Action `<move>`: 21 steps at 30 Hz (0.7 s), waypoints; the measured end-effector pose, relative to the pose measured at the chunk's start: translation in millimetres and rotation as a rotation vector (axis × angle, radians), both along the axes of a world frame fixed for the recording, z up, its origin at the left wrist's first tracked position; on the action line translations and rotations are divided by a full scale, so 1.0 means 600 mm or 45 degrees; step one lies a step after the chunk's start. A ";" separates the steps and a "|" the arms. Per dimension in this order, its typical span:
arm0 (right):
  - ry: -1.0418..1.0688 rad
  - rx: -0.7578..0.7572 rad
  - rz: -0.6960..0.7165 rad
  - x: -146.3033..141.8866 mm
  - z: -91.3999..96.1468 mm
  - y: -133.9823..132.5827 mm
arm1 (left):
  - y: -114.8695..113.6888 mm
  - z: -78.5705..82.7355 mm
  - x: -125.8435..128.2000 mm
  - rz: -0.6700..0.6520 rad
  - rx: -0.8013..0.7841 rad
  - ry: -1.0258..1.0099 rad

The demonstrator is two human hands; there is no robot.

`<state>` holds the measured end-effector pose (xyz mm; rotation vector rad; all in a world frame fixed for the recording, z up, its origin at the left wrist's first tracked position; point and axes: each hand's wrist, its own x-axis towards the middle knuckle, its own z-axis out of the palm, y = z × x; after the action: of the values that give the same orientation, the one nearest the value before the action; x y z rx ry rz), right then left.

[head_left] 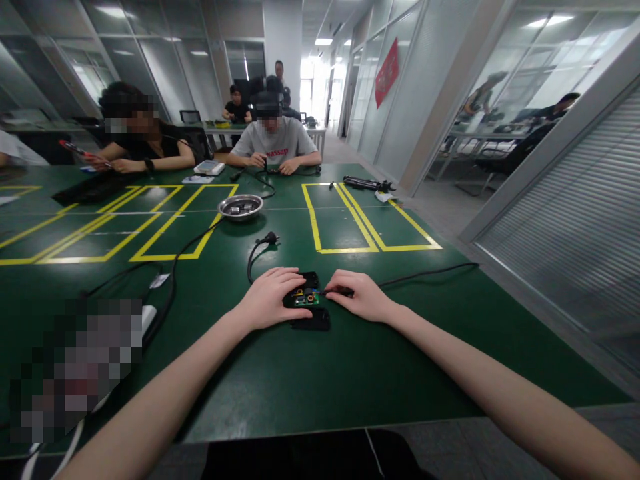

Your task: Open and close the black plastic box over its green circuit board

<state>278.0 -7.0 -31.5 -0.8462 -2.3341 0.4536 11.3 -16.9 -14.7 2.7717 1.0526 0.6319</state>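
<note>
A small green circuit board with a copper-coloured coil and other parts lies between the two halves of a black plastic casing. The upper casing half is partly behind my fingers, and the lower casing half rests on the table by my thumb. My left hand is closed round the board's left side, thumb below and fingers above. At the board's right edge, my right hand pinches the end of a black cable, which runs off to the right. The exact grip under the right fingers is hidden.
Beyond my hands are a black plug on a cord and a metal bowl holding metal parts. Yellow tape marks the green table. A power strip with cables is at left. Two people sit working across the table.
</note>
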 end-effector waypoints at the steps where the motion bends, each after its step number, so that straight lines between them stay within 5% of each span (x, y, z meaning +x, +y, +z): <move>1: -0.001 -0.004 -0.005 0.000 0.000 0.000 | 0.001 0.001 -0.001 0.003 0.007 -0.026; 8: 0.037 -0.009 0.005 -0.001 0.003 0.000 | 0.009 0.012 -0.017 0.342 0.070 0.032; 21: -0.003 0.072 -0.021 -0.005 0.006 -0.007 | 0.012 0.016 -0.012 0.495 -0.024 0.219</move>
<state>275.1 -11.4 -28.1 -0.8386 -2.3290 0.3783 4.0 -9.4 -5.0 2.6599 1.6468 0.4190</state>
